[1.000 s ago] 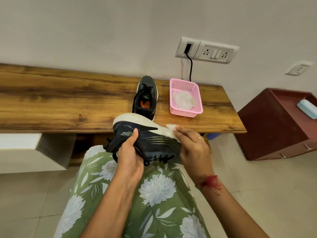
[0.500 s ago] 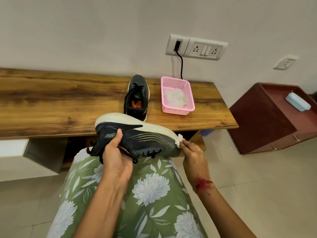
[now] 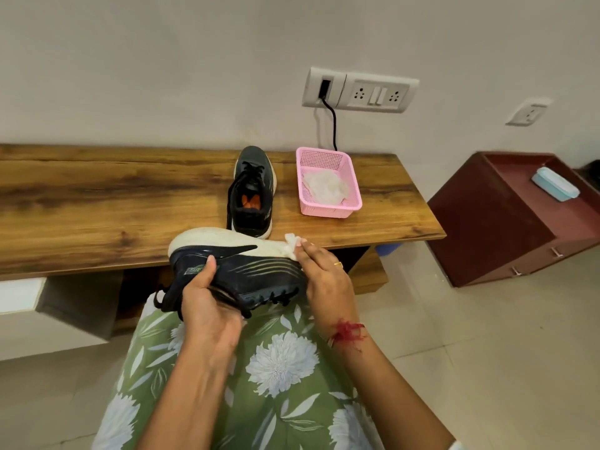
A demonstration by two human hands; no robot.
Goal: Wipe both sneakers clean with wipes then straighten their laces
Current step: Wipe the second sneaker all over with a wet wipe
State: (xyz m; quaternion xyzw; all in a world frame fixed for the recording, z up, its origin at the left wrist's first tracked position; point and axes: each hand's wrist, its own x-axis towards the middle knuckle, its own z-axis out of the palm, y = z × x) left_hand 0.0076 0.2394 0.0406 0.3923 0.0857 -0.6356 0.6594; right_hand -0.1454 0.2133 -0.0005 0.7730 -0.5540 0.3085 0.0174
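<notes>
Right hand [image 3: 328, 277] holds wipe [image 3: 291, 243], seemingly at sneaker [image 3: 253, 271] edge.

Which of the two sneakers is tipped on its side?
The sneaker gripped by the left hand; the other sneaker stands upright on the bench.

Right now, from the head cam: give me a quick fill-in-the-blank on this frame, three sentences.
1. The left hand grips the held sneaker, turned on its side above the person's ____.
2. The right hand holds a wipe against the ____ end of that sneaker's white sole.
3. The basket beside the other sneaker on the wooden shelf is coloured ____.

Missing words: lap; toe; pink.
</notes>
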